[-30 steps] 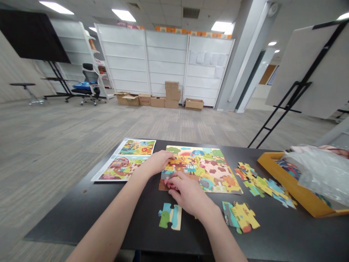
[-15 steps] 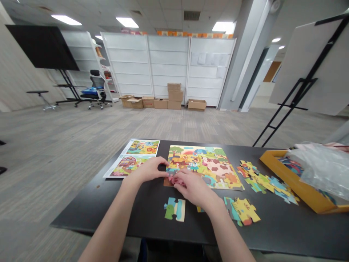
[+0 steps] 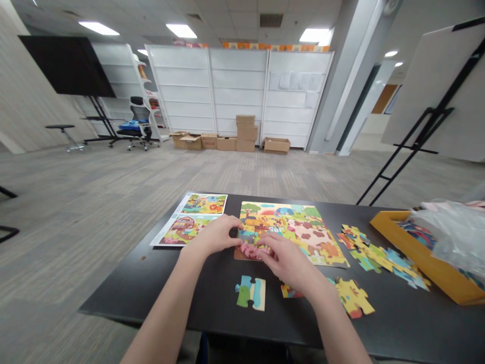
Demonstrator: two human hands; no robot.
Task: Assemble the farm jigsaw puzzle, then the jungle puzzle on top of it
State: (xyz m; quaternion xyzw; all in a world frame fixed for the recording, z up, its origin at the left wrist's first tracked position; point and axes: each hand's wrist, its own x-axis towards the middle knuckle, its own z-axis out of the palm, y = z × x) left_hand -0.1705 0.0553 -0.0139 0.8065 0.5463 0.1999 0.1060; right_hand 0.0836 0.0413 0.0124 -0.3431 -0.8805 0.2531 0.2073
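Note:
A jigsaw puzzle (image 3: 308, 230) of colourful animals lies on the black table, with a cow, a tree and a blue elephant in view. My left hand (image 3: 215, 235) rests at its left edge, thumb and forefinger spread apart. At the puzzle's lower left corner is a pink pig puzzle piece (image 3: 249, 251), lying flat. My right hand (image 3: 288, 260) is over the bottom edge, its fingertips spread at the right side of the pig piece and hiding part of the picture there. In front of the puzzle lies a green and blue puzzle piece (image 3: 250, 293).
A printed picture sheet (image 3: 170, 230) lies at left, partly behind my left hand. Loose pieces (image 3: 382, 255) are heaped right of the puzzle. Yellow pieces (image 3: 352, 296) lie by my right forearm. A yellow box (image 3: 420, 258) with plastic wrapping (image 3: 447, 232) stands at the right.
My right hand has drawn slightly to the right across the puzzle, and more of the pink pig piece shows. The left hand stays at the left edge. The whole view has shifted a little.

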